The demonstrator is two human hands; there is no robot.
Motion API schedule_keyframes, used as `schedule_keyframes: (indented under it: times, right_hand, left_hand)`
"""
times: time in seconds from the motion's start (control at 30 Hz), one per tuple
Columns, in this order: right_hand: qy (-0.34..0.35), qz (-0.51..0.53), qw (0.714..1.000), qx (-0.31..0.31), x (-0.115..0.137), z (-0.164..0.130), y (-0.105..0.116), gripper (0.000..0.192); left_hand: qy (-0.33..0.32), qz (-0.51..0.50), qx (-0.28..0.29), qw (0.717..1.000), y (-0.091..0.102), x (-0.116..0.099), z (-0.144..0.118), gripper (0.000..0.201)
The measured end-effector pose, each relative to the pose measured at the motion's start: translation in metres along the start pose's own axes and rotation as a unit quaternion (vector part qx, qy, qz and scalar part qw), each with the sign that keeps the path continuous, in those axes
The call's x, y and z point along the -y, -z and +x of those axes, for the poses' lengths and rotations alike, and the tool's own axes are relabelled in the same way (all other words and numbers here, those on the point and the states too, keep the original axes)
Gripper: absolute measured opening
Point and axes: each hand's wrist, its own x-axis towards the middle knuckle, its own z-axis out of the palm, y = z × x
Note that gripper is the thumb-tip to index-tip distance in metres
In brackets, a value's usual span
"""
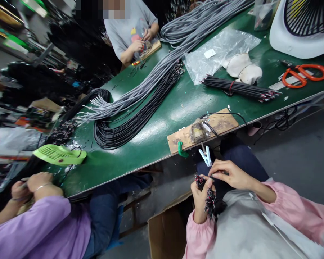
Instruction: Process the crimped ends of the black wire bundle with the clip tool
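near five o'clock, the left hand [199, 201] curls around a bristly bunch of thin black wires [210, 201] with red and white tips; at its two o'clock the right hand [233, 175], thumb and finger pressed together, pinches at the wire ends, though how many it grips is too small to tell. at twelve o'clock from the hands, a flat, stained wooden board [226, 120] lies along the glossy green desk [175, 104], a smooth pale-blue plastic clothespin [205, 156] just off its edge. smooth grey cables [155, 74] run through twelve o'clock, beside a looped black hank [135, 124]. at two o'clock sit a straight, red-tied sheaf [240, 88] and orange-handled scissors [305, 75]. counted: one board, one clothespin, one sheaf, one pair of scissors.
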Motion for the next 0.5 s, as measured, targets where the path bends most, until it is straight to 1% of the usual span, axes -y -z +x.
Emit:
schedule_keyframes:
  times: [0.03,0.1,0.23,0.37,0.5]
  right_hand:
    - [0.007,-0.008,1.0,0.0,0.0,-0.001,0.0,0.014]
    - [0.012,-0.028,0.999,-0.012,0.0,-0.002,-0.001,0.013]
    - [0.011,-0.066,0.997,-0.046,-0.001,-0.004,-0.005,0.013]
    - [-0.003,-0.093,0.994,-0.065,-0.002,-0.004,-0.008,0.015]
    - [-0.045,-0.065,0.994,-0.071,-0.007,-0.005,-0.009,0.012]
  left_hand:
    - [-0.002,-0.005,0.022,1.0,0.001,0.0,0.001,0.025]
    - [-0.012,-0.007,0.043,0.999,0.002,0.002,0.002,0.023]
    - [-0.022,-0.005,0.029,0.999,0.004,0.009,0.004,0.022]
    - [-0.021,-0.026,0.017,0.999,0.005,0.014,0.006,0.022]
    - [-0.007,-0.058,0.008,0.998,0.002,0.011,0.006,0.025]
